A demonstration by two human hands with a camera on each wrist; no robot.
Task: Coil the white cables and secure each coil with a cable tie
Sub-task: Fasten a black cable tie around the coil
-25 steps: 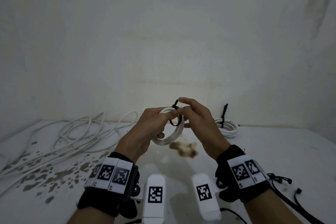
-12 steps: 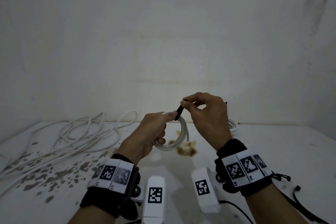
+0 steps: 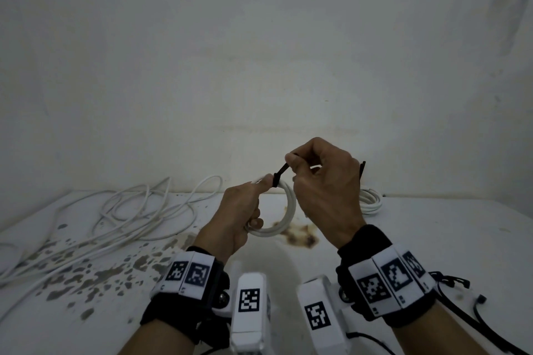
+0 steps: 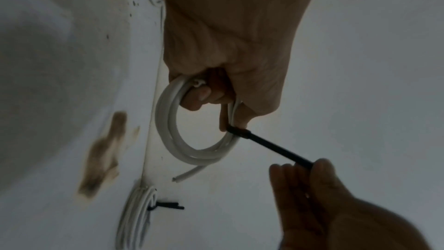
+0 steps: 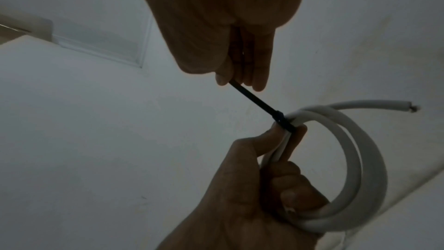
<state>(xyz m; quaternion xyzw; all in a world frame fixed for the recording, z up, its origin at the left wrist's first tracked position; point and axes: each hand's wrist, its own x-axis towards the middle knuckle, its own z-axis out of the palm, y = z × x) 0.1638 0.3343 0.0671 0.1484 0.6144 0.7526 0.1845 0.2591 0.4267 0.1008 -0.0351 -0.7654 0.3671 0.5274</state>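
On the left of the white table (image 3: 432, 239) a tangle of loose white cables (image 3: 124, 219) sprawls over grey-brown spots, reaching back to the wall. Right of it, raised above the table, the left hand (image 3: 236, 219) grips a small white coil (image 3: 288, 210): its fingers are curled through the ring and its thumb presses the strands together at the top, just beside the head of a black cable tie (image 3: 280, 174) that wraps them. From that head the tie's tail runs up and to the right into the right hand (image 3: 323, 187), whose thumb and forefinger are pinched tight on it while the other fingers curl in. Below the hands lies a brown stain (image 3: 300, 235). Farther right, partly hidden behind the right hand, a tied coil (image 3: 372, 202) rests on the table by the wall. At the far right edge some black ties (image 3: 450, 282) lie loose.

The left wrist view shows the coil's free cut end (image 4: 190, 174) hanging below the ring, and the tied coil's own black tie (image 4: 168, 205) sticking out sideways; the head view hides both. The right wrist view shows the tie band drawn snug across the strands between the left thumb (image 5: 264, 140) and forefinger, and several turns of cable side by side.
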